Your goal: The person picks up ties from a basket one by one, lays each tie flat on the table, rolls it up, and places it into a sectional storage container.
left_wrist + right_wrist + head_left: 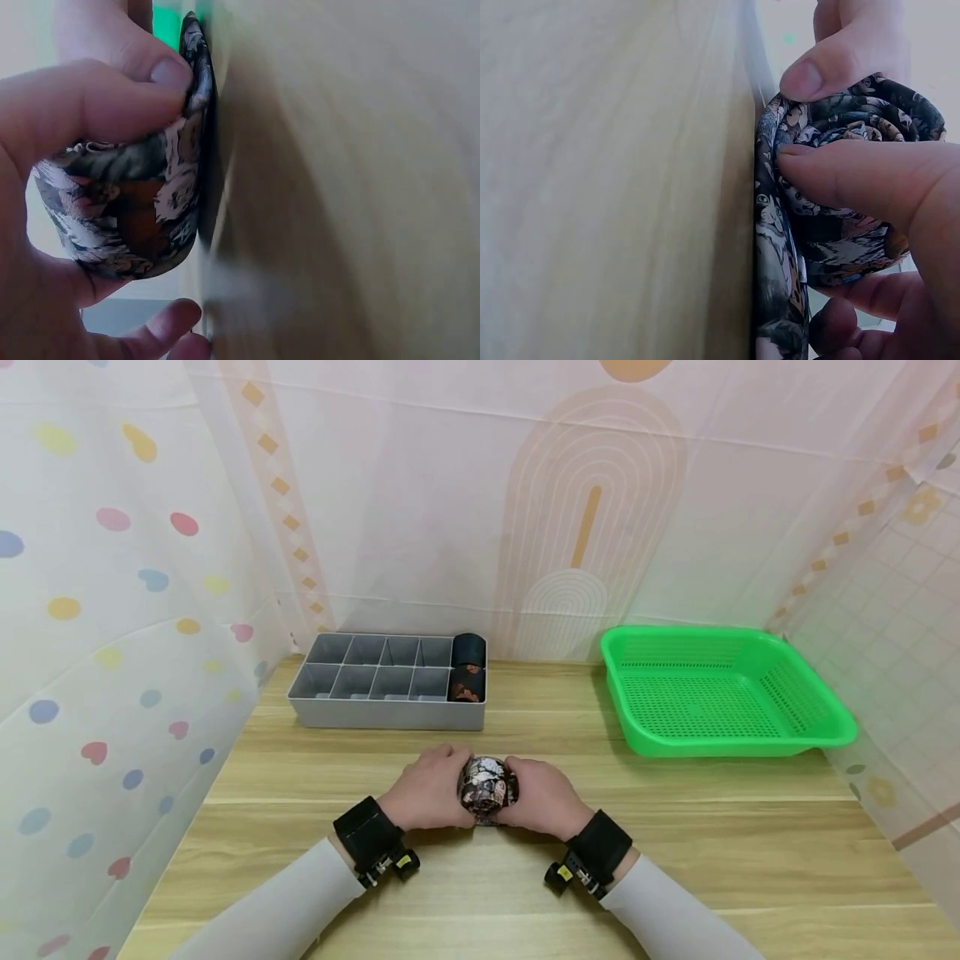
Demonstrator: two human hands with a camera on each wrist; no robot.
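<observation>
A dark necktie (483, 783) with a printed animal pattern is rolled into a thick coil on the table (495, 893), in front of me. My left hand (431, 789) grips the coil from its left side. In the left wrist view, that thumb lies across the end of the necktie (120, 217). From the other side my right hand (543, 797) holds the roll, with its thumb against the coiled layers. In the right wrist view, a flat length of the necktie (776, 262) lies along the table under the coil.
A grey divided box (386, 716) stands at the back left. Its two right-end compartments hold a dark navy roll (468, 650) and a black roll with rust-coloured patches (467, 685). At the back right is a green basket (738, 746). Patterned curtains (420, 510) hang behind and beside the table.
</observation>
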